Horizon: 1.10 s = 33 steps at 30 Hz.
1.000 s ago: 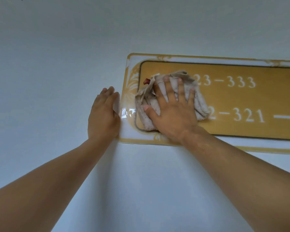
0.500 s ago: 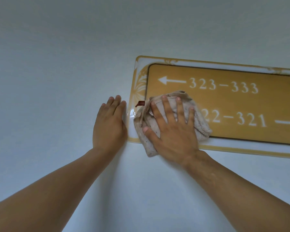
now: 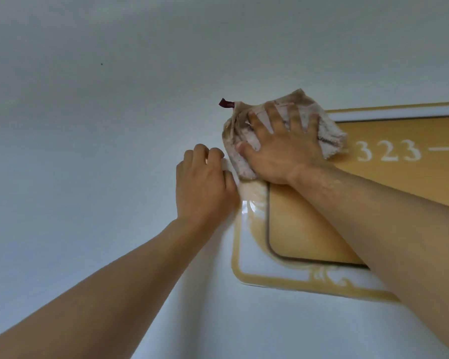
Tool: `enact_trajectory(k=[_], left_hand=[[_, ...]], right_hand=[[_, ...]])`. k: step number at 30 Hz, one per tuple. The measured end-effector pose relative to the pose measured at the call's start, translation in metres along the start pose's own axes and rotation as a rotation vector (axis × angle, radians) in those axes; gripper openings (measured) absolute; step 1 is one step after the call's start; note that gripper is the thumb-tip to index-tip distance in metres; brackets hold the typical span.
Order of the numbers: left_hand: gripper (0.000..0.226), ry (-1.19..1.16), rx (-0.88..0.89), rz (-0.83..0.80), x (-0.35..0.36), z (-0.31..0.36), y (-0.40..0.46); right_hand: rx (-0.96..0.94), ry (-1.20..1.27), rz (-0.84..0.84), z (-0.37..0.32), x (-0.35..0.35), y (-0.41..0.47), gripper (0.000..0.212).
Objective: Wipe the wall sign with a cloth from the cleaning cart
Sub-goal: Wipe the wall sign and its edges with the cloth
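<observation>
Gold and white, the sign (image 3: 309,224) is fixed to a pale wall (image 3: 114,125), with the digits 323 legible on its gold panel. A crumpled beige cloth (image 3: 329,136) is pressed flat over the sign's upper left corner by the right hand (image 3: 280,149), whose fingers are spread wide on top of it; the cloth is pinned under the palm rather than gripped. A small dark red tag (image 3: 226,103) is seen sticking out from the cloth's upper left edge, over the wall. The left hand (image 3: 205,187) is laid against the wall just beside the sign's left edge, fingers curled at the tips, with nothing held.
</observation>
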<state>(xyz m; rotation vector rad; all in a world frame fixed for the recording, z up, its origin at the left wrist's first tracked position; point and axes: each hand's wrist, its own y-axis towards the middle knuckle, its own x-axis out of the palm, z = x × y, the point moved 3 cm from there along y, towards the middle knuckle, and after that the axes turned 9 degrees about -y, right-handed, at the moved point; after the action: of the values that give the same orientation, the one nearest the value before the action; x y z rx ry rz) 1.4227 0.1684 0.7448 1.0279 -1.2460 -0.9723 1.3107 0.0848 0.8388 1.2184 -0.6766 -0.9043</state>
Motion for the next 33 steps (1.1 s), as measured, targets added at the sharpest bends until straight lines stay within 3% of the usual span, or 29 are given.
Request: enact_trajectory(k=[4, 13, 33], left_hand=[[0.044, -0.094, -0.071, 0.058, 0.002, -0.017, 0.006], [0.039, -0.071, -0.119, 0.033, 0.004, -0.02, 0.005], [0.063, 0.036, -0.128, -0.127, -0.007, -0.03, -0.056]], right_hand=[[0.034, -0.017, -0.012, -0.009, -0.002, 0.036, 0.072], [0.013, -0.012, -0.061, -0.011, -0.008, 0.029, 0.068], [-0.117, -0.014, -0.067, -0.029, -0.009, -0.11, 0.062]])
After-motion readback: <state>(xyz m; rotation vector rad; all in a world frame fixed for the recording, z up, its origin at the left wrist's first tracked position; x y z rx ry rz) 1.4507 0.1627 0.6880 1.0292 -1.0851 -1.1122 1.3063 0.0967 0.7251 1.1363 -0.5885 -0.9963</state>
